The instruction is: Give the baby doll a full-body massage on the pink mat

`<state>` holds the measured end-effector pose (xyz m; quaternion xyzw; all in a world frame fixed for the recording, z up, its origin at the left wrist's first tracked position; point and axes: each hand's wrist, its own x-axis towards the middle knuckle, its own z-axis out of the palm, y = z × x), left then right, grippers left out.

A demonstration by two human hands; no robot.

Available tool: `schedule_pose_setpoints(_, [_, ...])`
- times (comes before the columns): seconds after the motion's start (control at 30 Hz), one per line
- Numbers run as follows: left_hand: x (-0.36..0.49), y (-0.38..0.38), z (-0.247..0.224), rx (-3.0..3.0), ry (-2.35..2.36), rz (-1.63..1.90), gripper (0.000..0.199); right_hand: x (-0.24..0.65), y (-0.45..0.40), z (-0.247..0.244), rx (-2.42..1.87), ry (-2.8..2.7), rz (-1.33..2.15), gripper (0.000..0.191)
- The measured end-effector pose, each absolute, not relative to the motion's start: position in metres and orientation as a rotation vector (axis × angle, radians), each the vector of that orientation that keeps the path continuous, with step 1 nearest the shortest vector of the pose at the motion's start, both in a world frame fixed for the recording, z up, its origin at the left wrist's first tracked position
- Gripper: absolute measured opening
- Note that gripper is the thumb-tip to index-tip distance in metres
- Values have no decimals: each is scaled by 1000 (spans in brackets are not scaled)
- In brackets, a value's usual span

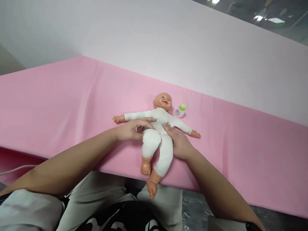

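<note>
A baby doll [163,119] with a white cloth body lies on its back on the pink-covered table [96,93], head away from me and arms spread. Its feet reach past the near edge. My left hand [134,129] rests at the doll's side and belly, fingers apart, thumb near the top of the bent leg. On the other side, my right hand [179,141] lies against the hip and waist, its fingertips on the belly; its fingers look spread, partly hidden underneath. Beside the doll's head is a small clear bottle [180,110] with a green cap.
Behind the table rises a white wall [156,41], with dark glass at the upper right. A white cable [19,167] runs at the lower left. My legs are below the table's near edge.
</note>
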<state>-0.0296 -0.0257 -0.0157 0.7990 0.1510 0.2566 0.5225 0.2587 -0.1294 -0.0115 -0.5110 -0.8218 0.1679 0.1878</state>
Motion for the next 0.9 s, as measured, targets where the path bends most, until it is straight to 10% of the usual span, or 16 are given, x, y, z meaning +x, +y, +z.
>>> schedule_pose_setpoints(0.5, [-57,-32,22,2360,479,175,60,241,-144,-21,-1428,-2417,393,104])
schedule_pose_setpoints(0.7, [-41,-12,5,1847,709,888,23,267,-123,-3,-1268,-2182,498,80])
schedule_pose_setpoints(0.9, [30,45,-3,1544,1113,1124,27,260,-40,-6,-1441,-1554,560,57])
